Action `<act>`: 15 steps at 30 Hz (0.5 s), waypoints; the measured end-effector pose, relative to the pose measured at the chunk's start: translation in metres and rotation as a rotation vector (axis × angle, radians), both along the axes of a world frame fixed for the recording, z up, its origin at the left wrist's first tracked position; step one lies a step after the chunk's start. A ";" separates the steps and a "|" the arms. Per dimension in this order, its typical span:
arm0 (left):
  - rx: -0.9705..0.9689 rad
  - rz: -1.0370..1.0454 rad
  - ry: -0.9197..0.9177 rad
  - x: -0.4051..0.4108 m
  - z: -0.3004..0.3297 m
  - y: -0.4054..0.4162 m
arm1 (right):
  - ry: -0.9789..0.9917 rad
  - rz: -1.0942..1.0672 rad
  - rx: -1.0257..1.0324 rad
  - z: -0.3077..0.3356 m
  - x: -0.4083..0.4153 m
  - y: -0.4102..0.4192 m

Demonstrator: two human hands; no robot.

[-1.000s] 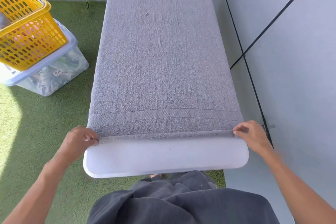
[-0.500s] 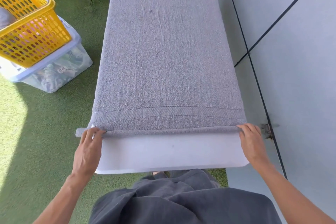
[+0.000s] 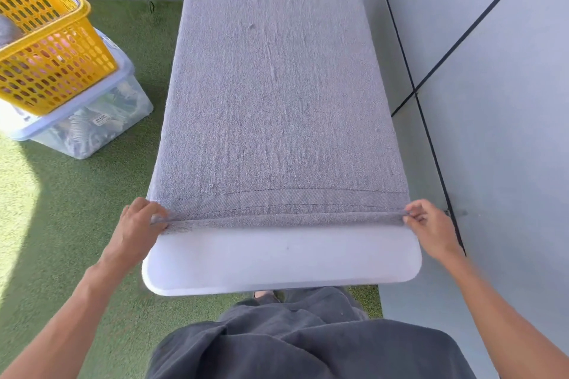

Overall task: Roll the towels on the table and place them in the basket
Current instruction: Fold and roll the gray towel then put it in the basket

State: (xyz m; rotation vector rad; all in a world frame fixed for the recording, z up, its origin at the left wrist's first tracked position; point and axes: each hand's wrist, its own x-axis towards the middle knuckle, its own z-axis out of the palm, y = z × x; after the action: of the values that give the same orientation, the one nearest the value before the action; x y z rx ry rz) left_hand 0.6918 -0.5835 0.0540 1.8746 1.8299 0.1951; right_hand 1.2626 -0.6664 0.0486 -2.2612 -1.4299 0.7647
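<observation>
Left hand (image 3: 140, 224), right hand (image 3: 426, 224) pinch towel (image 3: 277, 101) hem | basket (image 3: 46, 40) atop bin (image 3: 92, 120)

The towel (image 3: 277, 86) and worktop (image 3: 283, 258) are cut off by the top edge. The basket (image 3: 49, 40) is cut by the left edge, its contents unclear.

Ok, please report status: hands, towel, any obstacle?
Left hand and right hand pinch near corners of grey towel. Towel flat on table, first fold only. Nothing in the way.
</observation>
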 end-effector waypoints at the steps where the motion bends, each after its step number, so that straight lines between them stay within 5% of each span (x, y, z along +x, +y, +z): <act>1: 0.075 -0.026 0.075 0.001 0.000 -0.004 | -0.085 0.012 0.044 -0.003 -0.002 -0.002; 6: 0.256 -0.115 0.210 0.015 -0.014 -0.054 | -0.478 0.096 0.136 -0.010 -0.028 -0.029; 15: 0.218 -0.036 0.200 0.024 -0.024 -0.048 | -0.500 0.148 0.142 -0.018 -0.035 -0.020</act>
State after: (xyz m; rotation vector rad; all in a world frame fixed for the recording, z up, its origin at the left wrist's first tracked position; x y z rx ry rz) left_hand 0.7158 -0.6318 0.0299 2.1419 1.9725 0.2080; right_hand 1.2273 -0.6869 0.0301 -2.3520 -1.8176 0.1213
